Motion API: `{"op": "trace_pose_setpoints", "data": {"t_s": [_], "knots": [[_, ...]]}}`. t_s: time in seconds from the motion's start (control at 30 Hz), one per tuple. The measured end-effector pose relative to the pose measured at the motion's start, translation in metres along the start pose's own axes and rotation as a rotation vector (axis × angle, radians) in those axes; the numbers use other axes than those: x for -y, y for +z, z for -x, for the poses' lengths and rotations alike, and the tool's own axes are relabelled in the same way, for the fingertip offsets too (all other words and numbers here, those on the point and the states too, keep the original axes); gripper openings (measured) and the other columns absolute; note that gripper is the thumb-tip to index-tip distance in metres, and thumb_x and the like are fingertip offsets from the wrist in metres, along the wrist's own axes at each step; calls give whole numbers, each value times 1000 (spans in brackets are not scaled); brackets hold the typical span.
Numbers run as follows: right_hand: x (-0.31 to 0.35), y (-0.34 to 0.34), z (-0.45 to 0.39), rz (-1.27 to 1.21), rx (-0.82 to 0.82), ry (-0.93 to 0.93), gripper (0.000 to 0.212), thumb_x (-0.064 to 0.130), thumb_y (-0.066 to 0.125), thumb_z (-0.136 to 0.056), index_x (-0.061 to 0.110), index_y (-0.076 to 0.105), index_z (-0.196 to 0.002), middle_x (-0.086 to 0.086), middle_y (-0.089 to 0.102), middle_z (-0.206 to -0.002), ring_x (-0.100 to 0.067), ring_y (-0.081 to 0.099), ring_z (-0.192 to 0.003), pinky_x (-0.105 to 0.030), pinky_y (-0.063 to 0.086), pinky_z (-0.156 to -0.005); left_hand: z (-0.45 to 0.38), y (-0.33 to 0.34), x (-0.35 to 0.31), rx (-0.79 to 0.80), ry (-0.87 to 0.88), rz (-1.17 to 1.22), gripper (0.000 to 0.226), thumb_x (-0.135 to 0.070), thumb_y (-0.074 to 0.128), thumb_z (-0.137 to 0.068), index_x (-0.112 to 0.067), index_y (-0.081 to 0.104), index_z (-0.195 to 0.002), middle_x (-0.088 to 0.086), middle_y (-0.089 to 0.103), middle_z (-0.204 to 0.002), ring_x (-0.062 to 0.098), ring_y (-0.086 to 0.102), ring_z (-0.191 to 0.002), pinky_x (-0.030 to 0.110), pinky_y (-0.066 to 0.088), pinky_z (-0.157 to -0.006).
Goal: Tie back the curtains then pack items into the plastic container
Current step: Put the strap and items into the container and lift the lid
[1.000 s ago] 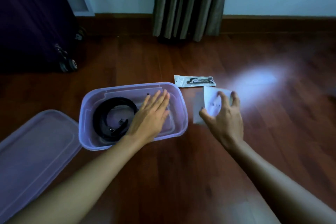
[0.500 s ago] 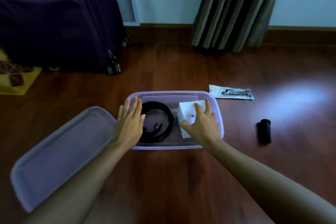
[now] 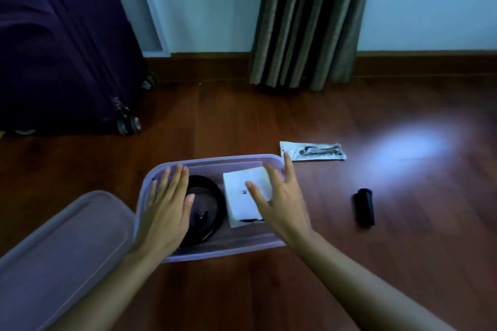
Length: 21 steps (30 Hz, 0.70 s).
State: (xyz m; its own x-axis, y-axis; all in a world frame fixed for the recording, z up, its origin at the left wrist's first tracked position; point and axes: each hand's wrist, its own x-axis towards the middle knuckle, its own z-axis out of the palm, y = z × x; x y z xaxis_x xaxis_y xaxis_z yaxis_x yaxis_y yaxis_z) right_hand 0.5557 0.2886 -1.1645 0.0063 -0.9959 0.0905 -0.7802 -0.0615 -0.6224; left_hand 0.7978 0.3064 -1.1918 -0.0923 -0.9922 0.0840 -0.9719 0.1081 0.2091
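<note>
1. Taking the plastic container [image 3: 207,252] as our landmark, its lid [image 3: 61,247] lies off on the floor to its left, just beside the left wall.
2. Our left hand [image 3: 166,212] rests flat over the container's left rim, fingers straight and together, holding nothing; we judge it is steadying the tub.
3. Inside the container, in its left half, sits a coiled black belt [image 3: 208,209], partly hidden under that hand.
4. In the container's right half lies a white box [image 3: 242,193], tilted slightly. Whether it sits fully flat on the bottom we cannot tell.
5. Our right hand [image 3: 282,204] hovers over the box and the container's right rim, fingers spread and relaxed, gripping nothing; the thumb lies across the box top, and we cannot tell if it touches.
6. Beyond the container's far right corner, on the floor, lies a flat sealed packet [image 3: 313,151], long axis running left to right; the right index fingertip points toward its near left end.
7. Well to the right of the container lies a small black cylinder [image 3: 364,207], long axis running toward and away from us.
8. Both loose items lie right of the container, so we judge the right hand the nearer one, and the packet the closer reach.
9. Behind the container, against the wall, the curtain [image 3: 306,21] hangs gathered; any tie is out of view.
</note>
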Motion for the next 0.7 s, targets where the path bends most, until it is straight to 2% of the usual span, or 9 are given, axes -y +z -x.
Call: {"op": "trace_pose_setpoints", "data": {"t_s": [0.1, 0.17, 0.23, 0.33, 0.5, 0.6, 0.7], "knots": [[-46, -32, -6, -19, -284, -49, 35, 42, 55, -94, 23, 58, -122, -8, 35, -151, -24, 45, -130, -37, 47, -97, -32, -6, -33, -11, 119, 64, 66, -48, 5, -99, -8, 15, -150, 2, 14, -158, 21, 9, -147, 40, 8, -119], [-86, -49, -6, 50, -409, 57, 35, 36, 54, -91, 16, 63, -119, -13, 44, -144, -29, 54, -117, -40, 49, -94, -64, -9, -63, -33, 204, 110, 65, -47, 15, -97, -9, 18, -151, 1, 12, -158, 21, 9, -147, 39, 6, -118], [-127, -56, -1, 179, -409, 205, 40, 35, 54, -89, 14, 62, -123, -18, 44, -143, -37, 53, -116, -48, 46, -97, -99, -6, -97, -57, 296, 112, 65, -45, 23, -96, -9, 21, -151, 3, 15, -159, 24, 12, -147, 42, 9, -117], [-173, -53, 11, 286, -371, 341, 44, 24, 69, -85, 15, 60, -128, -22, 38, -148, -44, 43, -130, -57, 31, -111, -143, 12, -152, -22, 396, 83, 67, -44, 32, -95, -10, 20, -151, 6, 16, -159, 27, 13, -147, 41, 11, -116], [-201, -31, 28, 207, -338, 350, 48, 22, 68, -88, 17, 56, -134, -19, 27, -156, -41, 35, -137, -55, 31, -112, -179, 59, -221, 170, 502, -53, 72, -40, 44, -97, -15, 6, -153, 7, 1, -161, 27, 3, -148, 40, 10, -119], [-207, -23, 27, 191, -319, 369, 45, 22, 61, -93, 19, 53, -137, -15, 24, -158, -46, 31, -138, -51, 26, -115, -197, 78, -237, 256, 497, -90, 74, -40, 47, -96, -21, 4, -153, 9, -3, -161, 30, 2, -148, 44, 10, -118], [-209, -21, 27, 195, -304, 396, 41, 23, 54, -97, 21, 52, -138, -11, 26, -158, -50, 27, -139, -51, 29, -111, -216, 91, -244, 407, 450, -92, 76, -42, 50, -95, -29, 2, -153, 8, -8, -161, 34, -1, -147, 52, 12, -117]]}}
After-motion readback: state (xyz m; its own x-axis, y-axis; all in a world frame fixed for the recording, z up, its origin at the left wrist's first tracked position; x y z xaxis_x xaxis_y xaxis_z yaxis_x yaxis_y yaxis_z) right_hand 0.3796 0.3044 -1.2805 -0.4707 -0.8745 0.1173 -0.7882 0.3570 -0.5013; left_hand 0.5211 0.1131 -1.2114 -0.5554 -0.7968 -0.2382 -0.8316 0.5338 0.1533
